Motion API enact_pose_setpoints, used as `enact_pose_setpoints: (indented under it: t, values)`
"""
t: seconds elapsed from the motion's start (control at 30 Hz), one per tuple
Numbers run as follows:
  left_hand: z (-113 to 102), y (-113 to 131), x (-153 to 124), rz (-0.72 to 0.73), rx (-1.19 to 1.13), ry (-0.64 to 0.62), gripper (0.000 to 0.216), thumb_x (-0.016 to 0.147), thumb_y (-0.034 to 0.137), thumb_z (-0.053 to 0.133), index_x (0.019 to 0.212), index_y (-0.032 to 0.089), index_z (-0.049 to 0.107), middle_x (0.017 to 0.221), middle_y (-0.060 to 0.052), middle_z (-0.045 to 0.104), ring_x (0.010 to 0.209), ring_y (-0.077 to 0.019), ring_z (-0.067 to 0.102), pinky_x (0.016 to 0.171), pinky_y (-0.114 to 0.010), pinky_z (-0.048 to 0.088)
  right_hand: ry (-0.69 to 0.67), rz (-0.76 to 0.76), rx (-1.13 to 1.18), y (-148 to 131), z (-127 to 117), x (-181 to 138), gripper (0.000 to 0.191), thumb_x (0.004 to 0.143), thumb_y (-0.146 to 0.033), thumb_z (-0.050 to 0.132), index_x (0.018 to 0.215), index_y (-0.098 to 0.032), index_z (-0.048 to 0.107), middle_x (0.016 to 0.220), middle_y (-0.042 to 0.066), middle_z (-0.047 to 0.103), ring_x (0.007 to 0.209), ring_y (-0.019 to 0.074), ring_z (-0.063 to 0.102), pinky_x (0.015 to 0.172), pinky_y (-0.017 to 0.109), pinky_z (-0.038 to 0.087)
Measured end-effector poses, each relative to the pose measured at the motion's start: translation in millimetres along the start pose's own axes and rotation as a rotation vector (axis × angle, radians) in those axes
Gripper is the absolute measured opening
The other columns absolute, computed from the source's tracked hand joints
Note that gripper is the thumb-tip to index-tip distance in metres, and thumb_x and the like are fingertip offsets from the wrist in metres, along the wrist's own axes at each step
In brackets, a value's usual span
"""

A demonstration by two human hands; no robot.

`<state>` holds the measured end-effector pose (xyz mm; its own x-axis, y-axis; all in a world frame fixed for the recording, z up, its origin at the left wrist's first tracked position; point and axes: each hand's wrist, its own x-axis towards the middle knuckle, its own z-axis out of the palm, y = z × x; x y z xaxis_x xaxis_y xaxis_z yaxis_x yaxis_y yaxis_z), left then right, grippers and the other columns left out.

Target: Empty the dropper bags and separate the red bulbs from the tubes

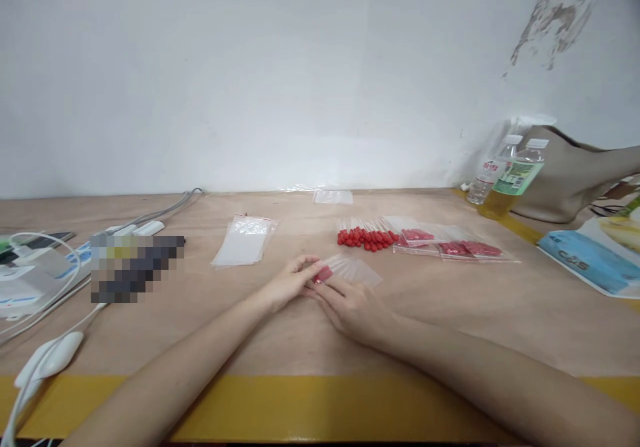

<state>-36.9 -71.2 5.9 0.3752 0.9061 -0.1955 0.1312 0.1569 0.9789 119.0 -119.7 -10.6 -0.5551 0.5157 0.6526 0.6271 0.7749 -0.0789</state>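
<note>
In the middle of the table, a clear plastic bag [357, 270] is gripped between my two hands, with red showing at its near left end. My left hand [291, 282] closes on that end from the left, thumb on top. My right hand [357, 308] presses fingers on it from the right, partly hiding it. Just beyond lies a pile of red-tipped white sticks [367, 237], tips toward me. Beside the pile, filled clear bags [463, 248] with red contents overlap to the right. A stack of flat clear bags [243, 240] rests left of my hands.
Another small clear bag [333, 197] lies by the wall. Two bottles [507, 184], a grey-brown bag [555, 174] and a blue tissue pack [590, 257] stand or lie right. Left are a power strip [75, 257], cables and a white mouse-like object [53, 355].
</note>
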Motion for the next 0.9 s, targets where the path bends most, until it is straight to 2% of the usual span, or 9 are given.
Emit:
enact_pose_setpoints:
  t: [0.1,0.17,0.33,0.43,0.53,0.6,0.77,0.9]
  values:
    - [-0.6,-3.7,1.9,0.032,-0.065,0.032,0.06,0.062,0.034,0.074,0.109,0.017,0.041,0.085,-0.006,0.064,0.069,-0.0141,0.061,0.068,-0.029,0.049,0.012,0.062,0.272,9.1,-0.6,4.3,0.023,0.083,-0.03,0.049,0.101,-0.018,0.057,0.089,0.006,0.06,0.076,0.014,0.057,0.067,0.026,0.047]
    - [-4.0,-4.5,4.7,0.059,-0.08,0.04,0.073,0.056,0.027,0.078,0.115,0.017,0.037,0.081,-0.003,0.064,0.068,-0.0137,0.061,0.071,-0.03,0.047,-0.01,0.063,0.319,24.3,-8.3,8.9,0.025,0.081,-0.033,0.051,0.102,-0.02,0.058,0.095,0.006,0.06,0.084,0.0151,0.056,0.076,0.029,0.045]
    - [-12.5,-0.5,13.5,0.045,-0.116,-0.074,0.088,0.046,0.009,0.08,0.121,0.015,0.033,0.079,0.0,0.063,0.072,-0.013,0.061,0.076,-0.03,0.045,-0.246,0.06,0.199,64.7,-14.1,12.7,0.053,0.073,-0.049,0.057,0.12,-0.024,0.05,0.119,0.009,0.052,0.108,0.0247,0.047,0.088,0.041,0.039]
    - [-13.5,-0.8,18.2,0.022,-0.185,-0.035,0.089,0.047,0.004,0.078,0.122,0.016,0.032,0.074,0.001,0.062,0.067,-0.0113,0.06,0.075,-0.03,0.046,-0.271,0.103,0.091,64.9,-8.8,9.7,0.056,0.076,-0.054,0.051,0.122,-0.024,0.048,0.122,0.009,0.05,0.112,0.0266,0.043,0.09,0.044,0.036]
    - [-11.6,-5.1,19.1,0.046,-0.252,0.113,0.078,0.05,0.004,0.076,0.116,0.015,0.036,0.072,0.001,0.063,0.067,-0.011,0.061,0.073,-0.028,0.047,-0.21,0.155,0.02,52.7,-5.2,6.9,0.061,0.074,-0.057,0.051,0.122,-0.021,0.047,0.119,0.011,0.05,0.11,0.0278,0.042,0.09,0.046,0.035]
    - [-12.7,-6.9,16.7,0.056,-0.251,0.16,0.065,0.05,0.004,0.075,0.107,0.013,0.044,0.073,0.0,0.064,0.065,-0.011,0.061,0.069,-0.025,0.047,-0.184,0.152,0.035,47.2,-3.4,4.9,0.062,0.072,-0.057,0.053,0.122,-0.021,0.048,0.118,0.012,0.049,0.108,0.0271,0.043,0.09,0.044,0.036]
    - [-38.5,2.0,7.0,-0.03,-0.198,0.12,0.032,0.054,0.007,0.072,0.083,0.01,0.06,0.074,-0.003,0.067,0.066,-0.0115,0.062,0.068,-0.022,0.048,-0.166,0.078,0.168,49.6,1.9,-1.9,0.056,0.075,-0.052,0.054,0.121,-0.021,0.048,0.116,0.011,0.049,0.105,0.0231,0.045,0.09,0.04,0.036]
    - [-58.3,8.3,7.0,-0.161,-0.178,0.088,0.017,0.063,0.009,0.07,0.078,0.009,0.064,0.077,-0.006,0.067,0.068,-0.0111,0.063,0.069,-0.02,0.05,-0.121,0.094,0.172,50.8,-0.2,-4.1,0.044,0.076,-0.048,0.055,0.11,-0.021,0.056,0.106,0.009,0.055,0.095,0.0212,0.05,0.085,0.04,0.038]
